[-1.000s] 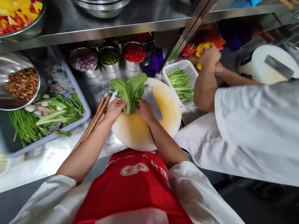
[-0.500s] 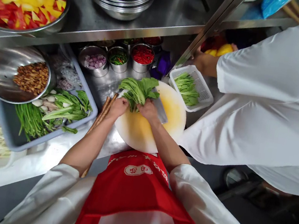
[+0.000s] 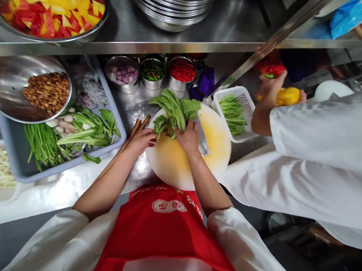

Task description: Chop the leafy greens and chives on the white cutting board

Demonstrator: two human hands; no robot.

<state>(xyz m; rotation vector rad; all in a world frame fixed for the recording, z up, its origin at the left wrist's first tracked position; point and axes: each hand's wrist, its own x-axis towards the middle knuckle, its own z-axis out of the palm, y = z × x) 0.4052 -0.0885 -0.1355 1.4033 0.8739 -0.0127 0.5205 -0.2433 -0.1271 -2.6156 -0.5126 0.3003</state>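
On the round white cutting board [image 3: 177, 166], stained yellow, my right hand [image 3: 189, 137] grips a bunch of leafy greens [image 3: 175, 111] by its near end. The leaves point away and to the left. My left hand [image 3: 143, 141] is at the board's left edge, its fingers bent and a little apart beside a drooping leaf; whether they touch it I cannot tell. A flat metal blade [image 3: 204, 141], seemingly a cleaver, lies on the board to the right of my right hand, partly hidden by the hand and greens. Brown sticks of root [image 3: 130, 137] lie left of the board.
A white basket [image 3: 249, 138] of cut greens stands right of the board. Behind are metal cups of shallots [image 3: 124, 74] and red chillies [image 3: 183, 70]. A grey tray [image 3: 19, 167] of vegetables is left. A steel shelf [image 3: 226, 43] overhangs. At right, a co-worker's hands [image 3: 272, 87] hold peppers.
My left hand has loosened from a closed shape, its fingers now apart. The right hand keeps the greens. The co-worker's hands have come into view with a red and a yellow pepper. The view has shifted slightly.
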